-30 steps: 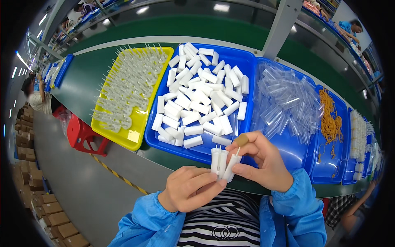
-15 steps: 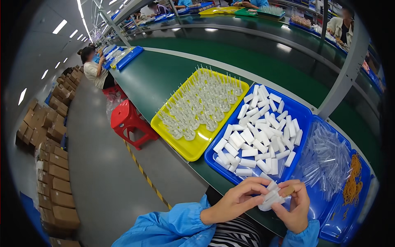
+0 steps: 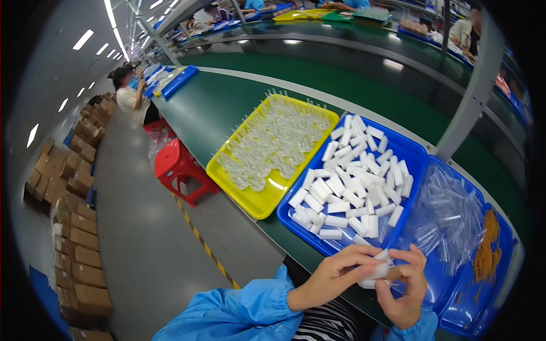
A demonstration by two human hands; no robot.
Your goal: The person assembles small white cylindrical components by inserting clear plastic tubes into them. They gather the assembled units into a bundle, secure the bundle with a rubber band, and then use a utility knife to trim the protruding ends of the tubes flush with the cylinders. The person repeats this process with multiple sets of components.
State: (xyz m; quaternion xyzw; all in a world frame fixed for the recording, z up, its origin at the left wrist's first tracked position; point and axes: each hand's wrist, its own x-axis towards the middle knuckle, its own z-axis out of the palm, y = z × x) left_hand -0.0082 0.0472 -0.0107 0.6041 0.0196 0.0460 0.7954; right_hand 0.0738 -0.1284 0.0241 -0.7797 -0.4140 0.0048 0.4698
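Just below the blue tray [image 3: 418,153] of white caps, left hand [image 3: 330,277] and right hand [image 3: 406,290] both clasp a white cap cluster [image 3: 378,271]; assembly step apparently underway; next needs careful alignment.

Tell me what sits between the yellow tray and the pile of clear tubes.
In the head view, a blue tray of white tubes lies between the yellow tray and the clear tubes.
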